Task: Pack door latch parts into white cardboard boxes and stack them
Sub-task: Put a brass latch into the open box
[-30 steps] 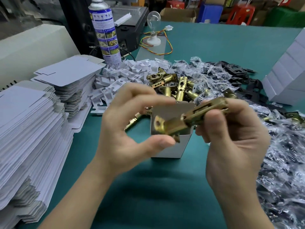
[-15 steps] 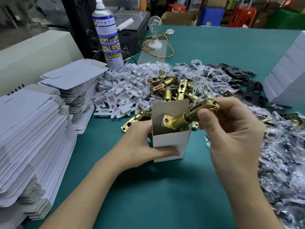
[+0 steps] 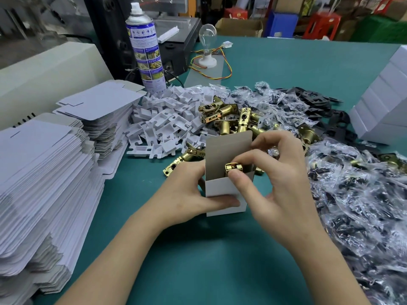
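A brass latch point(image 3: 234, 167) is being put into the upright white box point(image 3: 222, 191) — near the middle of the green table point(image 3: 198, 260).
The box is gripped by the left hand point(image 3: 189, 194), with the thumb across its near face. The top end of the latch is pinched by the right hand point(image 3: 279, 183), and the rest is hidden inside. It is best guided straight down — the tall far flap should not be bent.

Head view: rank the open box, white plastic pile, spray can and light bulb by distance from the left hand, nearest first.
1. open box, gripped by the left hand
2. white plastic pile, just behind it
3. spray can, back left
4. light bulb, farthest back
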Demonstrator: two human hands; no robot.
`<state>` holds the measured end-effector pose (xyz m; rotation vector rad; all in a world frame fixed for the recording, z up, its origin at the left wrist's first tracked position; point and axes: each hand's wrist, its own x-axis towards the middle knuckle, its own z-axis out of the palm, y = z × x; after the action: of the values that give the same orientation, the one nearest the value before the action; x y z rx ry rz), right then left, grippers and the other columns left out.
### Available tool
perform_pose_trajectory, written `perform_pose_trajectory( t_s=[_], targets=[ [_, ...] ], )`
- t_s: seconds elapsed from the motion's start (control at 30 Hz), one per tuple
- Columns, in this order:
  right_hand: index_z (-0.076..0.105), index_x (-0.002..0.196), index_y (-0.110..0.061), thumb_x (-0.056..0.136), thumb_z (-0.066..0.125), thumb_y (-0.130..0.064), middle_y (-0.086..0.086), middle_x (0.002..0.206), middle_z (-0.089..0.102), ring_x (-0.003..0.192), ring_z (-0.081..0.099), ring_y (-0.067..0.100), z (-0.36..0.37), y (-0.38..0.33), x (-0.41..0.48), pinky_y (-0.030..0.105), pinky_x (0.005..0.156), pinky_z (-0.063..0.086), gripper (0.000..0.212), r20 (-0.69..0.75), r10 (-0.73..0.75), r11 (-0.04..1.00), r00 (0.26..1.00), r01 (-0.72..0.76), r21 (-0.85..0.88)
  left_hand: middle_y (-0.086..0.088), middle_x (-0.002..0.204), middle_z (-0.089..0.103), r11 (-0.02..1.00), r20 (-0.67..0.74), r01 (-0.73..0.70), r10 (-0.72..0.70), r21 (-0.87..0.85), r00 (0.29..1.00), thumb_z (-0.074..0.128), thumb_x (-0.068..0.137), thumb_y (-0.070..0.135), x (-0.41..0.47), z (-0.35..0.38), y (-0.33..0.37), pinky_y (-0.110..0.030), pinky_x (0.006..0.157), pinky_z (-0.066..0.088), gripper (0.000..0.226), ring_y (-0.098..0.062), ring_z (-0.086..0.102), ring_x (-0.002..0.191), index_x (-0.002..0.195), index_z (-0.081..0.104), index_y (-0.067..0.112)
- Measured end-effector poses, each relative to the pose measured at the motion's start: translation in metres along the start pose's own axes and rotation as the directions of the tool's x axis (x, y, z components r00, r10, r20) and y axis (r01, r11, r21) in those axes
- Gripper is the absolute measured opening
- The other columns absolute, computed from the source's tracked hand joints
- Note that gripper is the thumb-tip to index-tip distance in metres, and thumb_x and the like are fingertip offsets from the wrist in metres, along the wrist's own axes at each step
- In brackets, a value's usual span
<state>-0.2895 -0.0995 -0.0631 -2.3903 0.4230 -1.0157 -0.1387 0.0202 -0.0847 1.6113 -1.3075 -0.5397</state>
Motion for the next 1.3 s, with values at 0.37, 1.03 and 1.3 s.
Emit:
perform_pose_trajectory(
  t_s=[0.37, 1.03, 1.3],
  targets=[
    [0.075, 0.097, -0.022, 0.089, 0.064, -0.028, 0.002, 0.128, 0.047, 0.129, 0.047, 0.022, 0.0008, -0.0007, -0.0004, 0.033, 0.106, 0.038, 0.015, 0.017, -0.035, 0.996, 0.999, 0.033, 0.082, 0.021, 0.084, 0.068, 1.0, 0.014, -0.021, 0.022, -0.013, 1.0, 0.086, 0.083, 0.029, -0.0002, 0.0007, 0.0025, -0.024, 0.069, 0.051, 0.034, 0.0, 0.065, 0.078, 0.092, 0.064, 0.054],
    [0.076, 0.078, -0.024, 0.092, 0.064, -0.053, 0.002, 0.138, 0.053, 0.132, 0.044, 0.022, -0.0009, 0.0024, 0.0009, 0.046, 0.107, 0.039, 0.034, 0.108, -0.029, 0.999, 0.994, 0.031, -0.02, 0.024, 0.085, 0.065, 0.999, 0.063, -0.048, 0.049, -0.005, 0.997, 0.086, 0.084, 0.024, 0.001, -0.0022, 0.002, -0.023, 0.07, 0.047, 0.038, 0.001, 0.062, 0.077, 0.091, 0.063, 0.054],
    [0.08, 0.092, -0.032, 0.08, 0.08, -0.054, 0.001, 0.157, 0.041, 0.146, 0.035, 0.019, -0.0014, -0.0021, 0.0012, 0.041, 0.118, 0.031, 0.026, 0.136, -0.076, 0.995, 0.988, 0.066, 0.078, 0.024, 0.086, 0.061, 0.997, 0.055, -0.068, 0.066, 0.035, 0.996, 0.075, 0.085, 0.027, 0.0005, -0.0024, -0.0006, -0.027, 0.068, 0.047, 0.032, -0.002, 0.056, 0.08, 0.094, 0.061, 0.054]
  ],
)
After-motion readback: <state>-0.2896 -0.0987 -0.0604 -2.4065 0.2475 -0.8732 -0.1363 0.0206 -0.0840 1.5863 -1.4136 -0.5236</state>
